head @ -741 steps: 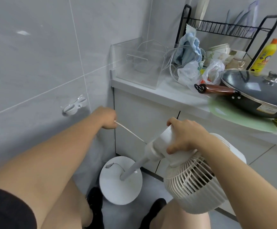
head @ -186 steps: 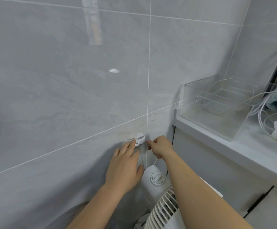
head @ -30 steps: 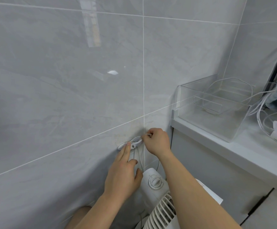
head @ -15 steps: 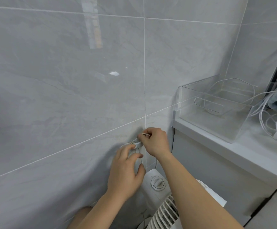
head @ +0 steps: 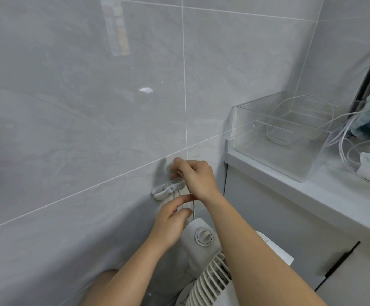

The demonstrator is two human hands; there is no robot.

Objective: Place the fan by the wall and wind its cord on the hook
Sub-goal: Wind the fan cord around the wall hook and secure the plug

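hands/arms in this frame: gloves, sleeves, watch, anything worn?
Nothing worn that shows. The left hand and right hand are both bare: no gloves, rings or markings visible. Both forearms are bare too, with no watch or band at the wrists and no sleeve up to the frame edge. Fingernails look short and unpainted, though detail is soft.

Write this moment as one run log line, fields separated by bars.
step: winding cord on hook | right hand: pinching cord above hook | left hand: below hook | fan: by wall

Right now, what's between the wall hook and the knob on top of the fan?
In the head view, the left hand and hanging strands of cord lie between the hook and the knob.
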